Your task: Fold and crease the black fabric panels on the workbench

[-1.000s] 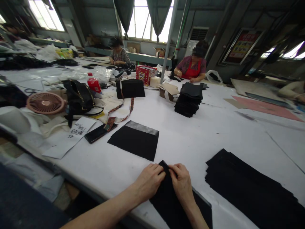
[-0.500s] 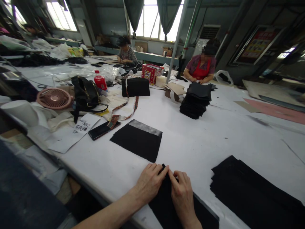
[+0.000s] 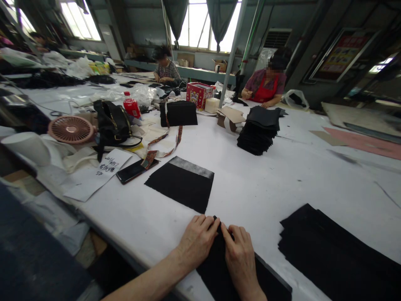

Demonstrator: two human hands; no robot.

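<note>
My left hand (image 3: 197, 240) and my right hand (image 3: 240, 255) rest side by side on a black fabric piece (image 3: 219, 274) at the near edge of the white table (image 3: 263, 184). The fingertips of both hands pinch its far corner. A single black fabric sheet with a grey strip (image 3: 181, 182) lies flat just beyond my left hand. To the right of my right hand lies a stack of black fabric sheets (image 3: 338, 255).
A taller pile of black pieces (image 3: 259, 130) stands mid-table. At left lie a phone (image 3: 135, 170), a handwritten paper (image 3: 100, 173), a black bag (image 3: 111, 123), a pink fan (image 3: 71, 128) and a red bottle (image 3: 131, 107). Two people sit at the far side.
The camera view shifted slightly; things slid rightwards in the picture. My hands stayed on the black piece's corner, fingers pressed closer and flatter against it.
</note>
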